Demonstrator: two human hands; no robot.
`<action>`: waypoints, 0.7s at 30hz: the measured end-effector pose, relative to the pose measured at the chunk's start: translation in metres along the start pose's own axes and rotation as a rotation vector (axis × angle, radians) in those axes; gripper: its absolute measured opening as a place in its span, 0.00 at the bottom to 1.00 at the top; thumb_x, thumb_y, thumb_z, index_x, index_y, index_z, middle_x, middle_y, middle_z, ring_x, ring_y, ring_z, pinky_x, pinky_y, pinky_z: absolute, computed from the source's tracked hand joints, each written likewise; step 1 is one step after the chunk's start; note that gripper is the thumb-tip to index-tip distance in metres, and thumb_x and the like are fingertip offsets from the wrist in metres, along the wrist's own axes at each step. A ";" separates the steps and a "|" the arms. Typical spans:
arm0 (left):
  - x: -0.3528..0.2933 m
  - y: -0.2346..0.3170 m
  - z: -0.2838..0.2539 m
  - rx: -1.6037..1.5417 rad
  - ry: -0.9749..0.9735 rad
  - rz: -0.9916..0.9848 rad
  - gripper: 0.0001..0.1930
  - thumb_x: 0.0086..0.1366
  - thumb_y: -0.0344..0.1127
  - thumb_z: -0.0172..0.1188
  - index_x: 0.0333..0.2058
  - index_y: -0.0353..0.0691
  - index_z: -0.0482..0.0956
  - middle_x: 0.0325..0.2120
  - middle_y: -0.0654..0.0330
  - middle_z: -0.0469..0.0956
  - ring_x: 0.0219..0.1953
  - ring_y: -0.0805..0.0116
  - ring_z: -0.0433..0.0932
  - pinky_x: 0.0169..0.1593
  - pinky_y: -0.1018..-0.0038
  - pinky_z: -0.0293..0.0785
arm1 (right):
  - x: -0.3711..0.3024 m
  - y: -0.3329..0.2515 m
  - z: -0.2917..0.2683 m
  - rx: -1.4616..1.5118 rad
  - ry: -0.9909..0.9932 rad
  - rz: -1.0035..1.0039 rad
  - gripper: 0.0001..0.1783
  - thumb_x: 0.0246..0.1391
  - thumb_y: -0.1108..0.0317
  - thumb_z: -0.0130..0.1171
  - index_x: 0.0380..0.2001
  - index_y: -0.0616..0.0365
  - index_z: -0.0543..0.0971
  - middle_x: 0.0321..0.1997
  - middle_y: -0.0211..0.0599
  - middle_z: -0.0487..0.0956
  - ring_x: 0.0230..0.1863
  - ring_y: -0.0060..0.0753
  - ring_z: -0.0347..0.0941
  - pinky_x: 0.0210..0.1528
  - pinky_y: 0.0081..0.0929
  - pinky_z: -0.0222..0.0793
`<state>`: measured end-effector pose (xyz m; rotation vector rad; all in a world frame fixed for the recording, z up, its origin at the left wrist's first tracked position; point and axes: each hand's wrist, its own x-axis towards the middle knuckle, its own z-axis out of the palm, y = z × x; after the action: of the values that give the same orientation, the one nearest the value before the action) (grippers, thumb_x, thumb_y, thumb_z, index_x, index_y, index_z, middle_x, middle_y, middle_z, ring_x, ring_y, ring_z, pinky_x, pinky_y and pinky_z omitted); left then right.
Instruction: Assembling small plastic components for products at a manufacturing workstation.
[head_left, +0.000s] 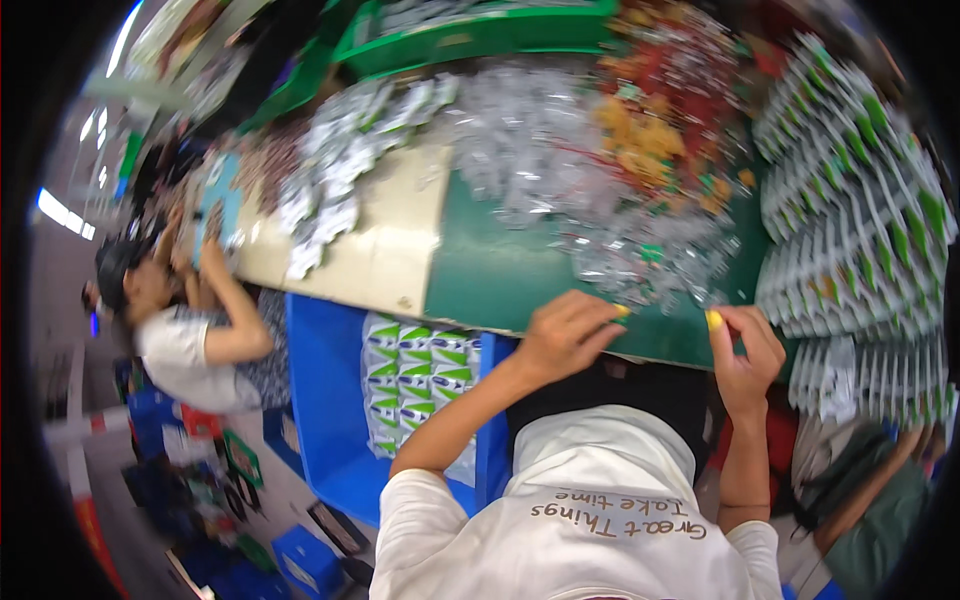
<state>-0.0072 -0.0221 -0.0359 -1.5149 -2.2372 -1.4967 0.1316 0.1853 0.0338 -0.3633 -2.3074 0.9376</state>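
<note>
Extended forward from white sleeves (420, 510), with elbows bent and wrists over the near edge of a green tabletop (475, 265). Holding the left hand (566, 335) half curled and turned inward, with thumb and yellow-tipped finger close together; cannot tell of any hold on a small piece. Holding the right hand (748, 352) opposite, loosely folded, with a yellow-tipped digit pointed forward; again cannot tell of any hold. Leaving a gap between the two, just short of clear plastic pieces (650, 245) heaped on the green. Bounded at lower left by a blue crate (325, 380), at right by stacked green-and-white packs (850, 220). Showing green surface left of the heap, then cream tabletop (390, 220). Farther back, giving way to orange pieces (645, 140) and a green bin (470, 44).
</note>
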 end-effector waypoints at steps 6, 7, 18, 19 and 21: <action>0.006 -0.002 0.044 -0.034 -0.051 0.228 0.17 0.51 0.32 0.68 0.42 0.39 0.80 0.30 0.59 0.74 0.32 0.60 0.76 0.35 0.66 0.74 | 0.059 0.061 0.072 -0.305 -0.062 -0.099 0.11 0.54 0.76 0.62 0.41 0.63 0.82 0.32 0.40 0.80 0.27 0.35 0.74 0.30 0.31 0.70; 0.005 -0.002 0.046 -0.021 -0.026 0.216 0.17 0.52 0.31 0.64 0.43 0.39 0.80 0.30 0.59 0.73 0.32 0.61 0.75 0.36 0.67 0.73 | 0.061 0.071 0.079 -0.370 -0.044 -0.211 0.11 0.55 0.75 0.63 0.42 0.63 0.83 0.33 0.41 0.81 0.27 0.36 0.74 0.31 0.32 0.71; 0.023 -0.038 0.033 0.158 0.027 0.153 0.17 0.54 0.30 0.58 0.44 0.40 0.79 0.31 0.60 0.70 0.36 0.62 0.72 0.38 0.66 0.71 | 0.090 0.042 0.059 0.228 -0.061 0.082 0.06 0.61 0.77 0.55 0.40 0.63 0.78 0.29 0.23 0.75 0.23 0.12 0.63 0.25 0.12 0.57; 0.025 -0.038 0.032 0.183 0.035 0.180 0.16 0.53 0.30 0.58 0.43 0.40 0.79 0.30 0.61 0.69 0.36 0.62 0.72 0.37 0.66 0.71 | 0.091 0.040 0.060 0.294 -0.083 0.165 0.06 0.62 0.75 0.54 0.40 0.62 0.79 0.28 0.22 0.74 0.22 0.09 0.61 0.24 0.11 0.55; 0.024 -0.036 0.028 0.179 0.071 0.178 0.16 0.54 0.28 0.59 0.43 0.39 0.80 0.30 0.61 0.72 0.34 0.63 0.72 0.37 0.67 0.70 | 0.090 0.036 0.059 0.360 -0.105 0.249 0.07 0.64 0.74 0.53 0.41 0.62 0.79 0.28 0.21 0.73 0.21 0.07 0.60 0.22 0.10 0.53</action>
<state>-0.0335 0.0130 -0.0627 -1.5344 -2.0721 -1.2459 0.0253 0.2207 0.0144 -0.4621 -2.1573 1.4987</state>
